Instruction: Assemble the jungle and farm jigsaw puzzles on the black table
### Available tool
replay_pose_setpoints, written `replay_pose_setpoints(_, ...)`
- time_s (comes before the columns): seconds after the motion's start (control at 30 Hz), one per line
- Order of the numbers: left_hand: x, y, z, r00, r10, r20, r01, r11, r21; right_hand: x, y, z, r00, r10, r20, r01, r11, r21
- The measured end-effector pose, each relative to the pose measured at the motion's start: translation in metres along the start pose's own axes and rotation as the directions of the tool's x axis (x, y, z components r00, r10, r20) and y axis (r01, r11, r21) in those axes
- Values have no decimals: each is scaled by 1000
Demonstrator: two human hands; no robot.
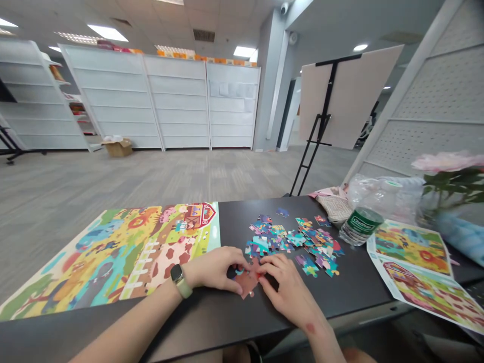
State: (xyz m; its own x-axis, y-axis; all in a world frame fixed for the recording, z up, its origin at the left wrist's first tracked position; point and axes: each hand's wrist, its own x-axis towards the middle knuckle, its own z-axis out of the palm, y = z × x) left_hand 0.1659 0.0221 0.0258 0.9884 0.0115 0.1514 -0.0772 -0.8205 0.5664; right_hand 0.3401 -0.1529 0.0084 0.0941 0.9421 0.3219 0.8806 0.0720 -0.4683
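Observation:
Near the front of the dark table, a few reddish-brown jigsaw pieces (247,283) lie together between my hands. My left hand (217,269), with a watch (177,273) on its wrist, has thumb and fingers closed on their left edge. From the right, the fingertips of my right hand (282,282) pinch the same pieces at their upper right edge; whether the pieces are fully joined I cannot tell. Just beyond my hands spreads a pile of loose multicoloured jigsaw pieces (280,237). To the left lies a finished-looking animal and farm puzzle (147,252), partly behind my left forearm.
A water bottle (361,222) with a green label stands at the right, next to a patterned pouch (335,206). Printed picture sheets (416,252) overhang the right front edge. Pink flowers (449,161) stand beyond them, and an easel board (351,96) is behind the table.

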Motion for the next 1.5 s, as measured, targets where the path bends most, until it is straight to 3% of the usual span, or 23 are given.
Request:
replay_pose_setpoints(0.2, 1, 3, -1, 999, -53, -1, 53, 998, -44, 0, 0, -1, 999, 24, 22, -26, 998, 56)
replay_pose_setpoints(0.57, 3, 12, 4, 985, -170, -20, 170, 985, 3, -2, 3, -2, 997, 50, -56, -34, 967, 252)
replay_pose_setpoints(0.7, 4, 15, 6, 980, -192, -55, 196, 977, 82, -3, 6, -2, 993, 54, -107, -25, 966, 257)
replay_pose_setpoints(0.83, 4, 20, 9, 954, -284, -101, 299, 933, 202, -5, 7, -4, 983, 96, -159, -46, 956, 289)
replay_pose_setpoints(0.93, 4, 23, 10, 938, -331, -104, 346, 917, 200, -5, 6, -4, 985, 113, -130, -68, 949, 307)
replay_pose_setpoints(1.07, 4, 25, 6, 947, -310, -85, 319, 938, 136, -2, 6, 1, 989, 117, -86, -95, 970, 225)
replay_pose_setpoints(1.27, -1, 17, -5, 988, -129, -84, 137, 984, 111, -1, 8, 4, 972, 160, -173, -131, 977, 167)
replay_pose_setpoints(1.5, 4, 18, 13, 969, -241, -58, 247, 956, 158, -1, 9, 3, 970, 153, -191, -116, 974, 195)
